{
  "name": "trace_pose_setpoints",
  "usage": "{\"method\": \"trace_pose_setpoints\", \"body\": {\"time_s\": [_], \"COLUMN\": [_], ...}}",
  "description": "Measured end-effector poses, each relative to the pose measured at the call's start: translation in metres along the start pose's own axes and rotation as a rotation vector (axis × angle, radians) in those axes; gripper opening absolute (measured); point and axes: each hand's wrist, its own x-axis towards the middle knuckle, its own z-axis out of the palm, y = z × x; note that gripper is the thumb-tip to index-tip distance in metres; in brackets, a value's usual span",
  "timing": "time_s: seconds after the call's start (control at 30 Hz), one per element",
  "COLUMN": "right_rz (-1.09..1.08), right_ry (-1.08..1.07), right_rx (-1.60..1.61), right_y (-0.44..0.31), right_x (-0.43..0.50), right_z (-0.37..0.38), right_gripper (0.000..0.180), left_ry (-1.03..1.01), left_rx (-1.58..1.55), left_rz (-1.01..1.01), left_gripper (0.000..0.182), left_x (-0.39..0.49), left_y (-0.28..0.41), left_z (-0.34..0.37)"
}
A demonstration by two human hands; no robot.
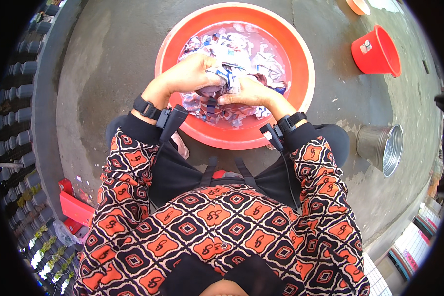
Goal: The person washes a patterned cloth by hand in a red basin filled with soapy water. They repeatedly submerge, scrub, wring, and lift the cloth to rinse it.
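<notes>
A large red plastic basin (296, 66) stands on the floor between my knees. Soapy, cloudy water with patches of foam fills its bottom. Wet white fabric (235, 46) with blue and reddish patterns lies bunched in that water. My left hand (196, 76) grips a bundled part of the cloth from the left side. From the right, my right hand (248, 92) grips the same bundle, its thumb pointing left. The two hands are close together above the middle of the basin. Folds of cloth hide several of my fingers.
On the wet concrete floor (329, 111), a red bucket (372, 51) and a metal bucket (377, 146) lie tipped at the right. Part of an orange-red basin (358, 6) shows at the top. Red boxes (76, 209) sit lower left, beside a low ledge and roof tiles (20, 114).
</notes>
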Motion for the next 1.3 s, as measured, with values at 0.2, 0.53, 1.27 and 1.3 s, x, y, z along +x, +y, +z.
{"method": "trace_pose_setpoints", "body": {"time_s": [0.2, 0.53, 1.27, 1.3], "right_rz": [0.182, -0.261, -0.550, -0.516], "right_ry": [0.060, 0.450, 0.943, 0.941], "right_rx": [-0.009, 0.921, -0.438, -0.504], "right_y": [0.017, -0.059, -0.068, -0.060], "right_x": [-0.012, -0.045, 0.011, 0.014], "right_z": [-0.026, -0.092, 0.050, 0.040], "right_gripper": [0.050, 0.030, 0.016, 0.015], "left_ry": [0.322, 0.425, 0.124, 0.174], "left_rx": [-0.727, -0.405, -1.407, -1.427], "left_rz": [0.229, 0.015, -0.034, -0.127], "left_gripper": [0.013, 0.025, 0.028, 0.028], "left_x": [-0.033, -0.037, 0.022, 0.022], "left_y": [0.000, -0.019, -0.030, -0.028], "left_z": [-0.038, -0.048, 0.067, 0.072]}}
